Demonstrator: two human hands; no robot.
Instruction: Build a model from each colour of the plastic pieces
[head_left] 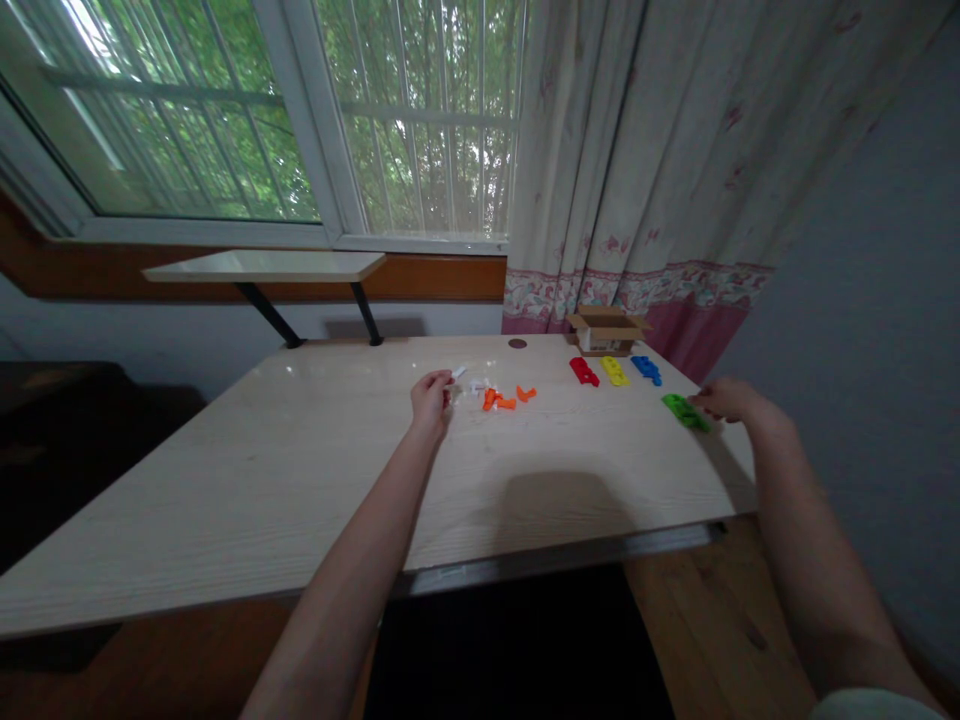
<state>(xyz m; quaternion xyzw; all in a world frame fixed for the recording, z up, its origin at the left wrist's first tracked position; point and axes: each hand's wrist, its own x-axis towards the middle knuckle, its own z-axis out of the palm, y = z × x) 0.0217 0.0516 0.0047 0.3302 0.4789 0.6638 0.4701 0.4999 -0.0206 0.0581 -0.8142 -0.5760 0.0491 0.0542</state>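
My left hand (431, 400) is over the middle of the pale wood-grain desk (247, 500), its fingers closed on a small white plastic piece (457, 372). Just right of it lie more white pieces (477, 386) and several orange plastic pieces (501, 401). My right hand (739, 400) is at the desk's right side, its fingertips at the end of a green plastic piece (685, 412). Whether those fingers grip it is hard to tell. Red (583, 371), yellow (614, 371) and blue (646, 370) plastic pieces lie in a row beyond it.
An open cardboard box (606, 332) stands at the desk's far edge near a round brown cable grommet (517, 343). A white shelf (264, 265) on black legs rises behind the desk, below a window and a floral curtain (637, 170).
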